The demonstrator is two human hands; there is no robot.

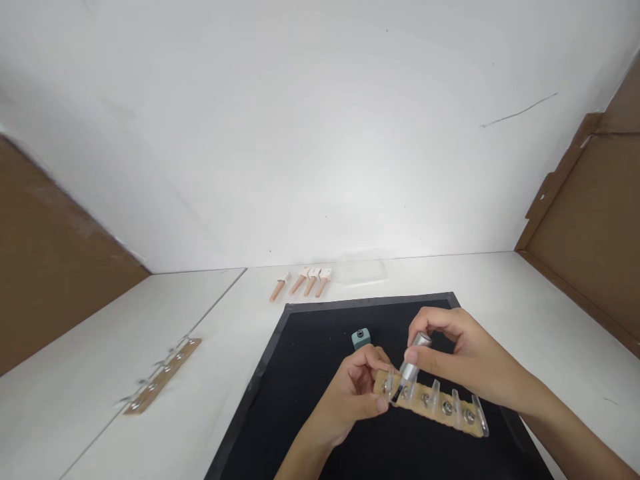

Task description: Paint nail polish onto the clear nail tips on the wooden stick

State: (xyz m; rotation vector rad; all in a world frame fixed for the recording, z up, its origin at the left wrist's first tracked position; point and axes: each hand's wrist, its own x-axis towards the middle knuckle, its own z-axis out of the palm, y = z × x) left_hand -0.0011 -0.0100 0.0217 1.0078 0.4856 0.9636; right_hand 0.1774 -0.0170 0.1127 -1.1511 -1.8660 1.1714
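Note:
My left hand (pixel 353 393) pinches the left end of a tan wooden strip (pixel 423 401) fitted with round metal studs and several clear nail tips (pixel 457 407) standing up from it. Between the fingers of my right hand (pixel 450 343) is a nail polish brush (pixel 416 358) with a silver cap. Its dark bristle end slants down at the nail tip nearest my left hand; whether it touches is hard to tell. Just beyond my left hand, an open teal polish bottle (pixel 361 338) stands on the black mat (pixel 300 373).
Several nail polish bottles (pixel 310 281) with peach-coloured caps lie at the back, beside a clear plastic tray (pixel 360 272). A second wooden strip with clear tips (pixel 165 377) rests on the white table at left. Brown cardboard panels (pixel 590 220) stand at both sides; a white wall rises behind.

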